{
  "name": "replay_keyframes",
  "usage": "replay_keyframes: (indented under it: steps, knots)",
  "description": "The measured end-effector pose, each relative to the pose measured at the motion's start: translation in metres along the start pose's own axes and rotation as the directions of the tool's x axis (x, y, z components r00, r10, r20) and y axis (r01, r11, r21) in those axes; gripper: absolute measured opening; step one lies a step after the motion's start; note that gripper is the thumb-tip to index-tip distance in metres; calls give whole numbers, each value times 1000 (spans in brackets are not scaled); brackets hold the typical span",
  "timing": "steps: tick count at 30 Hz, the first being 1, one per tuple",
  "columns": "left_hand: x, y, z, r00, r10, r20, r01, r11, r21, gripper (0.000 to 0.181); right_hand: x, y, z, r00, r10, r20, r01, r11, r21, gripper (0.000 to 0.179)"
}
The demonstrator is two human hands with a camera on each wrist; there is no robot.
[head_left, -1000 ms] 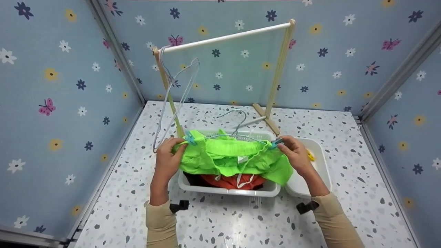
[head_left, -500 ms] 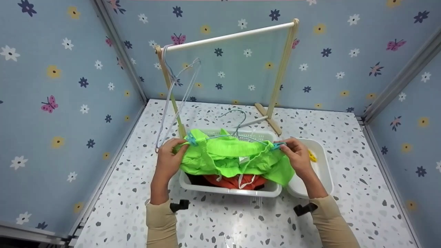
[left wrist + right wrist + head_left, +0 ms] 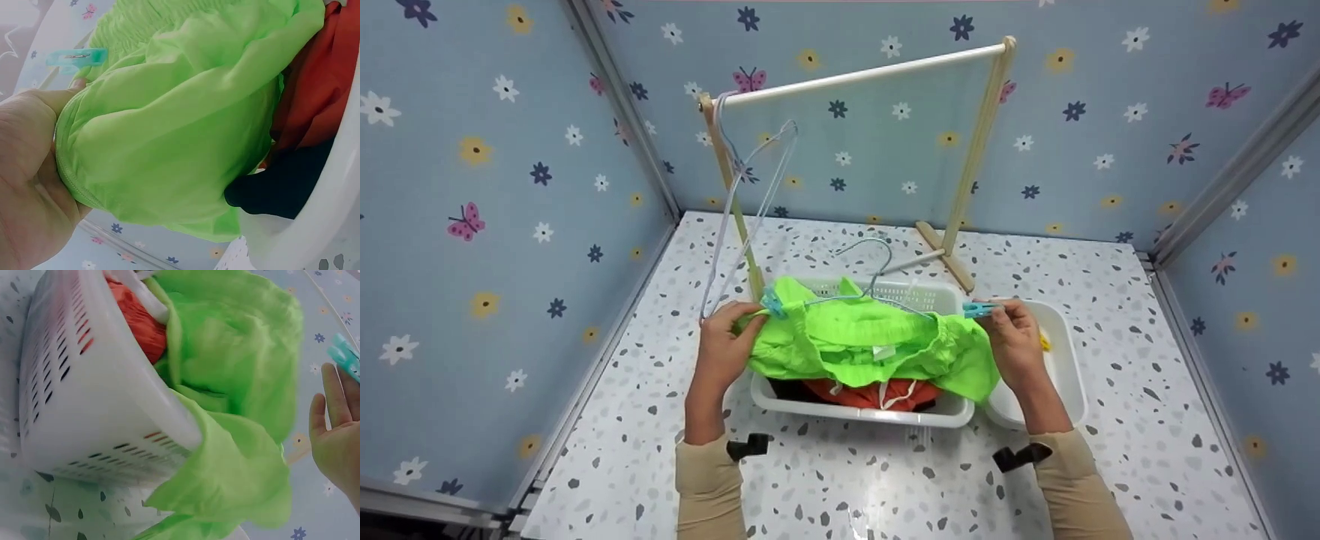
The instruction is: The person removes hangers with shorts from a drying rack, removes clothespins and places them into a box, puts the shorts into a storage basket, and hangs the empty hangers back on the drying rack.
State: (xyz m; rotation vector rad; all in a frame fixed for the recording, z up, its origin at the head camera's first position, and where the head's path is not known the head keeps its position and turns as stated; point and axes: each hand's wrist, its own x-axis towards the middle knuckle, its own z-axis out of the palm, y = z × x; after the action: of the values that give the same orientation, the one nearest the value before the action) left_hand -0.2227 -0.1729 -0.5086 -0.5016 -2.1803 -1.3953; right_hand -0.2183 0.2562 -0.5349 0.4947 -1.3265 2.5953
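Observation:
Bright green shorts [image 3: 877, 326] with an elastic waistband lie over the white basket [image 3: 862, 417], with a wire hanger [image 3: 877, 259] along the waistband, its hook pointing up. My left hand [image 3: 726, 337] grips the shorts' left edge, thumb and fingers on the cloth. Just above that thumb a blue clothespin [image 3: 76, 58] sits at the left end of the waistband. My right hand [image 3: 1014, 337] pinches a second blue clothespin [image 3: 979, 309] at the right end; in the right wrist view this clothespin [image 3: 344, 355] stands apart from the cloth.
Red cloth [image 3: 847, 394] with white drawstrings and black cloth [image 3: 287, 183] lie in the basket. A white tray [image 3: 1072, 375] with something yellow [image 3: 1044, 342] stands at the right. Behind rises a wooden rack [image 3: 862, 75] with pale hangers [image 3: 727, 210] at its left end.
My right hand has drawn its clothespin rightward, away from the hanger and waistband end. The left hand has kept its grip on the shorts, and its clothespin has stayed in place.

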Motion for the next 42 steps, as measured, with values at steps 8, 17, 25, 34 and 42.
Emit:
replay_keyframes:
  steps: [8,17,25,34,42]
  knots:
    - [0,1,1,1000,11,-14,-11,1000,16,9,-1,-6,-3,999,16,31,-15,1000,-25,15]
    - [0,33,-5,1000,9,18,-9,1000,7,10,0,-19,-12,995,52,-90,-75,961,-267,22]
    - [-6,-2,1,999,-40,13,40,999,-12,10,12,-33,-30,974,61,-216,-172,822,-542,38]
    - [-8,-4,0,997,-60,40,61,997,-36,7,25,-39,-56,963,43,-267,-213,728,-652,36]
    - [-7,-4,1,998,-64,28,65,997,-40,8,39,-31,-81,965,93,-247,-261,464,-846,45]
